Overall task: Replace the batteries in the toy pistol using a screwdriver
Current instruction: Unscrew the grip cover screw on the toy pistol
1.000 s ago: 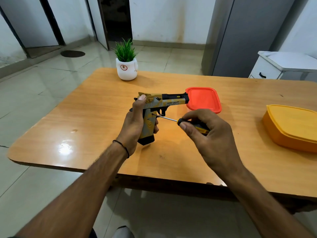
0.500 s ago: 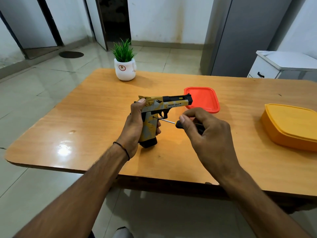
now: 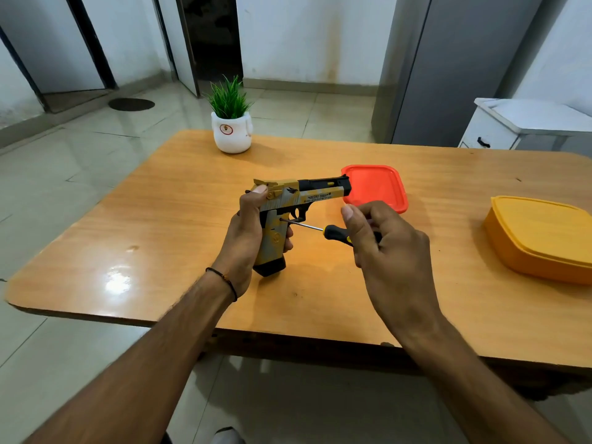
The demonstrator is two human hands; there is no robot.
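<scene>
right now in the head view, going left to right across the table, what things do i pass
potted plant → toy pistol → red lid → yellow box. The screwdriver and the right hand span the pistol-to-lid stretch, so they are left out.

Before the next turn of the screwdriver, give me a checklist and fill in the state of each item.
1. Hold on the toy pistol: the left hand grips its handle, butt down towards the table. Ok.
2. Hold on the screwdriver: the right hand pinches its black and yellow handle. Ok.
3. Tip placed on the side of the pistol's handle, just behind the trigger. Ok.
4. Tip seated in a screw head: too small to see. Cannot tell.
5. Spot for a loose screw: the red lid lies on the table just behind the pistol. Ok.
6. Fresh batteries at hand: none in view; the orange container is closed. Cannot tell.
</scene>
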